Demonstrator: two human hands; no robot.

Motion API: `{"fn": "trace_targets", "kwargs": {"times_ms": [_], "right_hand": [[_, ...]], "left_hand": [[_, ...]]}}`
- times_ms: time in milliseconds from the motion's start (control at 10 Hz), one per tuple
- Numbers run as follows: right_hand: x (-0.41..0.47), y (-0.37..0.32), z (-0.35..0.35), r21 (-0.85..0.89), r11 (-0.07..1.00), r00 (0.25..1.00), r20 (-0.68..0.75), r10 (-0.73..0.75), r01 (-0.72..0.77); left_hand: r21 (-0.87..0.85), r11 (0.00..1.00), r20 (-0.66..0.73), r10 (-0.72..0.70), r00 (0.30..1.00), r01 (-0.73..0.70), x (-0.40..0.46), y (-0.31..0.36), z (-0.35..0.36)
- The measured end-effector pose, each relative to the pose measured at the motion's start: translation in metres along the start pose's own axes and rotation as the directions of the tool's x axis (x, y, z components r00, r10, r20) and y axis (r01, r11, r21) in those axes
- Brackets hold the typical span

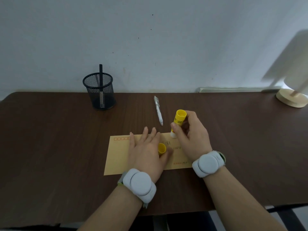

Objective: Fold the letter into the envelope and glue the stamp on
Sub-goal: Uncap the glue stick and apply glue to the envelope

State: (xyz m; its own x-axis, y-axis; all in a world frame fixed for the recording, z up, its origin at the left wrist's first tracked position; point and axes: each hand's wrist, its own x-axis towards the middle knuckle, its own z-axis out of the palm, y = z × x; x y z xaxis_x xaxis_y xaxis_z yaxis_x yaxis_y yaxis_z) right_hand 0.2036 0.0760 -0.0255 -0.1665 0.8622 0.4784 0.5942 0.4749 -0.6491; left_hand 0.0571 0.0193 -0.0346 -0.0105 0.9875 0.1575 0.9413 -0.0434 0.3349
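Observation:
A tan envelope point(116, 157) lies flat on the brown desk point(58, 147), its row of red postcode boxes at the upper left. My left hand point(146, 152) rests on its middle with the fingers spread flat, while the thumb pinches the yellow glue cap point(161, 148) against the hand. My right hand point(191, 135) grips the yellow glue stick point(179, 121) upside down, its white tip touching the envelope's upper right corner. No stamp or letter shows; my hands hide part of the envelope.
A white pen point(158, 110) lies just beyond the envelope. A black mesh pen holder point(100, 90) stands at the back left by the wall. A lamp with a round wooden base point(291, 98) is at the back right corner.

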Motion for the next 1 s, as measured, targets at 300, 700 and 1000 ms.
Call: {"fn": "trace_targets", "kwargs": {"times_ms": [300, 700, 1000], "right_hand": [[-0.0008, -0.0011, -0.0015, 0.026, 0.999, 0.999, 0.02, -0.025, 0.025], [-0.0002, 0.0032, -0.0028, 0.003, 0.998, 0.996, -0.048, 0.069, -0.069], [-0.0019, 0.0027, -0.0043, 0.051, 0.997, 0.991, -0.113, 0.069, -0.063]], "left_hand": [[-0.01, 1.0, 0.007, -0.007, 1.0, 0.007, -0.0003, -0.0003, -0.0006], [0.004, 1.0, 0.005, -0.01, 1.0, 0.01, 0.0003, -0.0004, 0.0009], [-0.003, 1.0, 0.005, -0.007, 1.0, 0.007, -0.0001, -0.0009, 0.0016]]}}
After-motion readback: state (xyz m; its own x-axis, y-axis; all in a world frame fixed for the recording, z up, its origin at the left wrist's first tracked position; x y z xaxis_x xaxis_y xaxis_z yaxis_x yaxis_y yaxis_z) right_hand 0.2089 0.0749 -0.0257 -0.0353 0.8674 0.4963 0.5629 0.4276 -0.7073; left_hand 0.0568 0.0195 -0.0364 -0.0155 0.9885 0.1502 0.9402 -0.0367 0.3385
